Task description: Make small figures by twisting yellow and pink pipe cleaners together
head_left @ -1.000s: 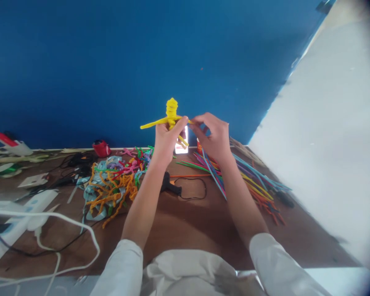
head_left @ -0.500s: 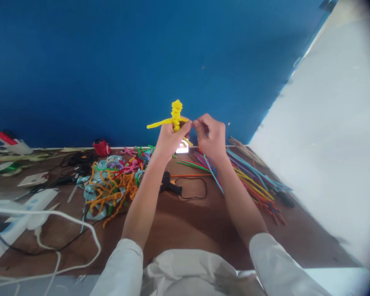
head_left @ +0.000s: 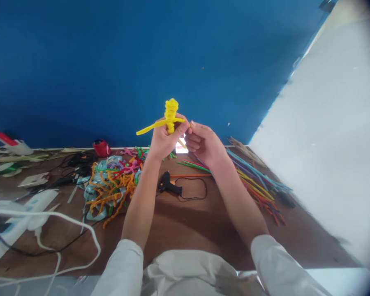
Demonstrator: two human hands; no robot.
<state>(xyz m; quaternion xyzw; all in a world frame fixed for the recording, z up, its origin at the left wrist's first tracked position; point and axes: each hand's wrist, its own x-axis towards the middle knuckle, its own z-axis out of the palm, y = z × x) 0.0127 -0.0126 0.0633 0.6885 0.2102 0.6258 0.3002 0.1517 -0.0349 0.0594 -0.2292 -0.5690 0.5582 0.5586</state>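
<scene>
The left hand (head_left: 164,143) pinches a yellow coiled pipe-cleaner figure (head_left: 171,111) above the brown flat tabletop's (head_left: 179,224) far part, long axis upright, one strand (head_left: 149,128) pointing left; whether the right hand (head_left: 207,146) pinches it, I cannot tell

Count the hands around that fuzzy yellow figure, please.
2: the left hand holds the yellow figure; the right hand is close beside the left hand's thumb.
</scene>
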